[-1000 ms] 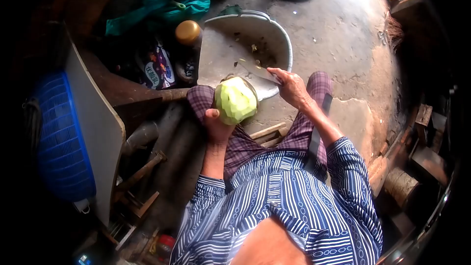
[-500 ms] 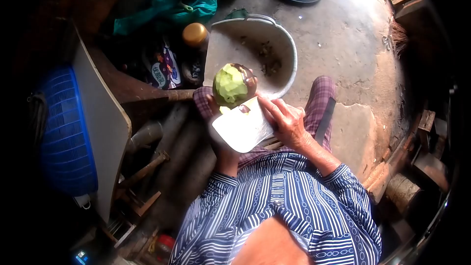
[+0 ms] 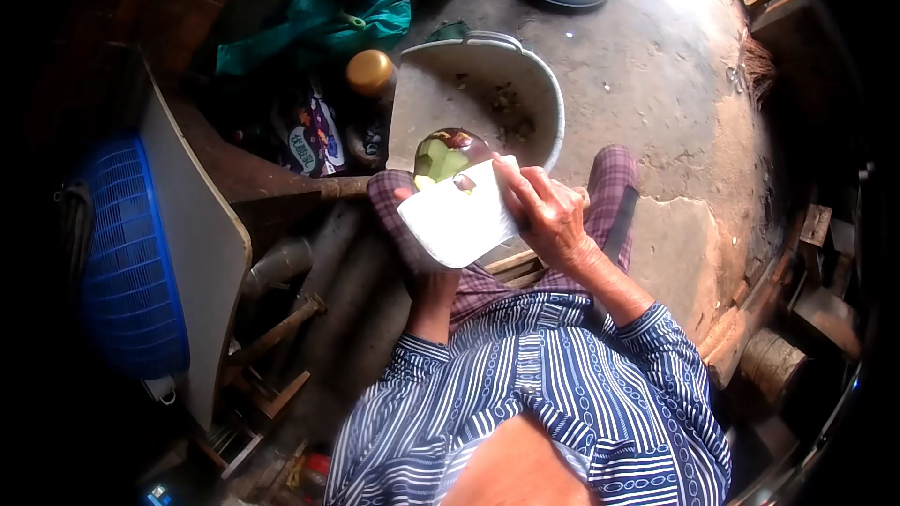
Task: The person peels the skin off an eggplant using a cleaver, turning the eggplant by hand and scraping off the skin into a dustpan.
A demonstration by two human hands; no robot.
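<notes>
A round fruit or vegetable [image 3: 444,157], part pale green flesh and part dark skin, is held up near the left knee. Beneath it is my left hand [image 3: 405,195], mostly hidden behind the blade, its fingers supporting it. My right hand [image 3: 551,215] is closed round the handle of a broad cleaver [image 3: 459,225], whose bright flat blade lies against the near side of the green thing. Just beyond stands a pale bucket [image 3: 557,103] with small scraps at its bottom.
A gold-lidded jar [image 3: 369,72], a green bag [image 3: 323,14] and a printed packet [image 3: 315,136] lie at the upper left. A blue basket [image 3: 131,258] leans behind a board [image 3: 202,253]. Wood pieces [image 3: 771,358] are at the right.
The cleaver has come from over the bucket to the green thing's near side. The green thing has been turned, so more dark skin shows and less pale flesh.
</notes>
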